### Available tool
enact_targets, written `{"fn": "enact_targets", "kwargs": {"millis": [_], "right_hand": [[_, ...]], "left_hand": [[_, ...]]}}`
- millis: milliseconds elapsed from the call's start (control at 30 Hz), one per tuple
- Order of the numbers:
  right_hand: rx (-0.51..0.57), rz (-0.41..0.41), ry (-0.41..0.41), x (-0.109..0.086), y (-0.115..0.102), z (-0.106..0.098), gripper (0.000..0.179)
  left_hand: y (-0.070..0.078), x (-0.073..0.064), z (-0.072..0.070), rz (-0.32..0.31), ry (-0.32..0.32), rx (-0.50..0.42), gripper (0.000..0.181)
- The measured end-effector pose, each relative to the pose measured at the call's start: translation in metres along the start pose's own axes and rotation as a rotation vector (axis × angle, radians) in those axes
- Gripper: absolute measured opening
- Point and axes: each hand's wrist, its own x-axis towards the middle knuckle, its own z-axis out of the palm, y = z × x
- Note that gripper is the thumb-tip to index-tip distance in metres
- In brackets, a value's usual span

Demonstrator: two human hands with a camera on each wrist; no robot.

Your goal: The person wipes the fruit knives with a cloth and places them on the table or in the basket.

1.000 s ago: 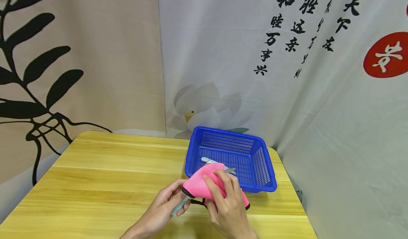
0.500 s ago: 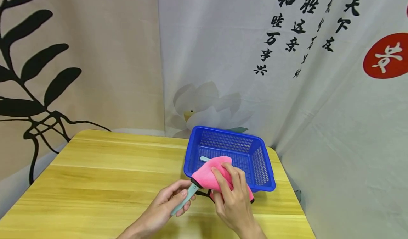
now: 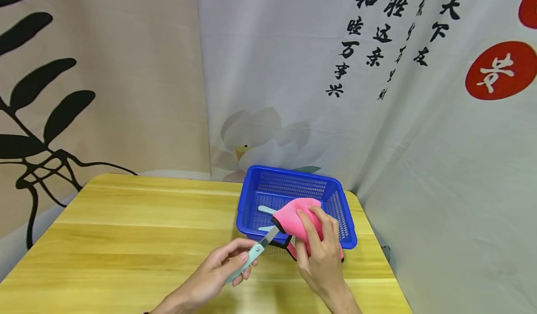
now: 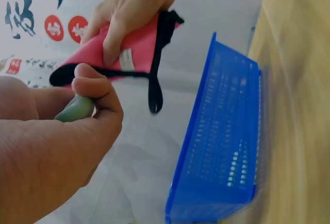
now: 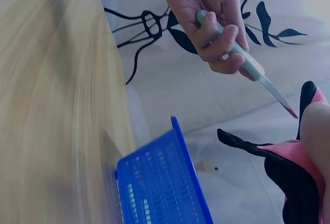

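My left hand (image 3: 216, 269) grips the pale mint handle of a knife (image 3: 245, 262). Its blade (image 5: 276, 94) points toward a pink cloth (image 3: 291, 216) with black edging. The right hand (image 3: 323, 253) holds that cloth bunched between thumb and fingers, above the basket's front edge. In the head view the cloth's black edge meets the blade near its tip; whether they touch I cannot tell. A white label and a black loop (image 4: 154, 95) show on the cloth in the left wrist view.
A blue plastic basket (image 3: 244, 207) stands at the back right of the wooden table (image 3: 147, 230). Inside it lie pale-handled items (image 3: 265, 209), partly hidden by the cloth. Printed curtains (image 3: 268, 71) hang behind the table and along its right side.
The right hand has moved up and to the right with the cloth, away from the knife handle. More of the blade shows now. My left hand stays nearly still.
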Motion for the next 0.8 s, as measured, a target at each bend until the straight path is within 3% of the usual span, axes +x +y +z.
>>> {"fn": "enact_targets", "kwargs": {"millis": [267,500,800], "right_hand": [[-0.003,0.054,0.004,-0.018,0.011,-0.018,0.054],[0.001,0.073,0.003,-0.036,0.014,-0.03,0.055],[0.028,0.083,-0.049,-0.059,0.018,-0.038,0.056]], "left_hand": [[0.008,0.025,-0.016,0.015,0.064,0.249,0.035],[0.016,0.066,-0.031,0.04,0.073,0.386,0.036],[0.013,0.115,-0.033,0.073,0.063,0.603,0.032]]}}
